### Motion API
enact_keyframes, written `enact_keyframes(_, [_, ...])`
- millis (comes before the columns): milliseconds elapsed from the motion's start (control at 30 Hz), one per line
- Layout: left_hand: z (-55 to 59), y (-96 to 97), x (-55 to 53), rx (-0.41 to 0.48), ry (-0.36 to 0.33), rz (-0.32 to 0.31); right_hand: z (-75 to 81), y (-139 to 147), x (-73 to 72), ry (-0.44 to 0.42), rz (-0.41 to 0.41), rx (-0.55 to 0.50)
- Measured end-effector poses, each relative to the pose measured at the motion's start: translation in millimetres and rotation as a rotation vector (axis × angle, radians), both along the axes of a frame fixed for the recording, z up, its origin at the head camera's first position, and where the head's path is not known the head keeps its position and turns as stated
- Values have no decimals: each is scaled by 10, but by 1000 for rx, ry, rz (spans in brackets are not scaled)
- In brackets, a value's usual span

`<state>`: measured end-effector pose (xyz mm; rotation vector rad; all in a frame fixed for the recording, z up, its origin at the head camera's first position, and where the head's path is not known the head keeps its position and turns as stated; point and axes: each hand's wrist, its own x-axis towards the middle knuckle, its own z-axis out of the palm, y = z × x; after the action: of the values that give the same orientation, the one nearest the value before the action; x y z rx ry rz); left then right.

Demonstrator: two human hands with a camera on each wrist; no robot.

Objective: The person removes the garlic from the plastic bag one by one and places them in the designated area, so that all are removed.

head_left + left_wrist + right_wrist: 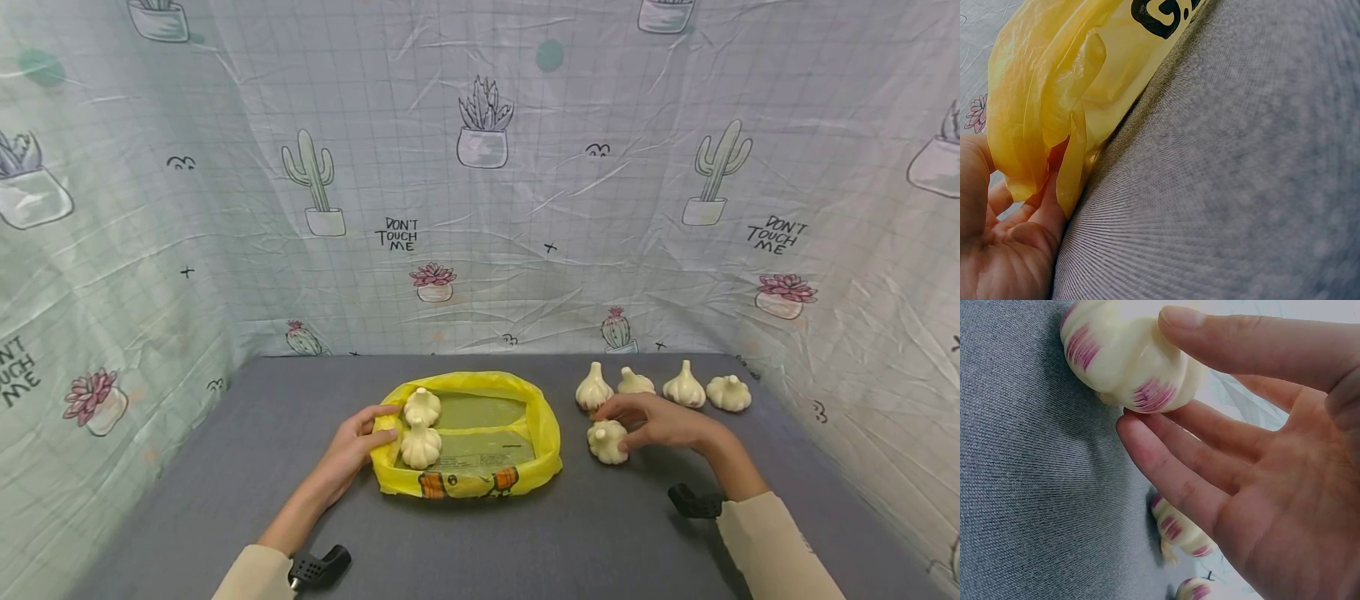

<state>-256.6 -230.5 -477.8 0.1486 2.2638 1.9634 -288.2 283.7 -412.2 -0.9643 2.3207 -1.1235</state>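
A yellow plastic bag [551, 437] lies mouth up, its edge spread into an oval. Two garlic bulbs [422, 447] sit inside at its left end. My left hand [351, 450] grips the bag's left edge, thumb inside; in the left wrist view the yellow film [1029, 94] folds over the fingers. To the right of the bag, my right hand [652, 421] holds a garlic bulb [606, 442] between thumb and fingers. The right wrist view shows this bulb [1122, 356] as cream with purple streaks, the thumb on one side and the fingertips on the other, close to the cloth.
Behind my right hand stand several more garlic bulbs [684, 387] in a row along the back right. A grey cloth [480, 550] covers the table. Patterned sheets [525, 233] hang at the back and both sides. Each wrist wears a black device [321, 568].
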Motion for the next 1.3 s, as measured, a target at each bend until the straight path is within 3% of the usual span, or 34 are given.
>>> enact_keyframes(467, [4, 3, 9, -5, -2, 5, 28, 12, 10, 41, -14, 12])
enact_keyframes(900, [7, 3, 5, -4, 2, 5, 165, 21, 70, -3, -71, -17])
enact_keyframes(1300, [1, 4, 6, 6, 1, -2, 285, -67, 120, 110, -152, -18])
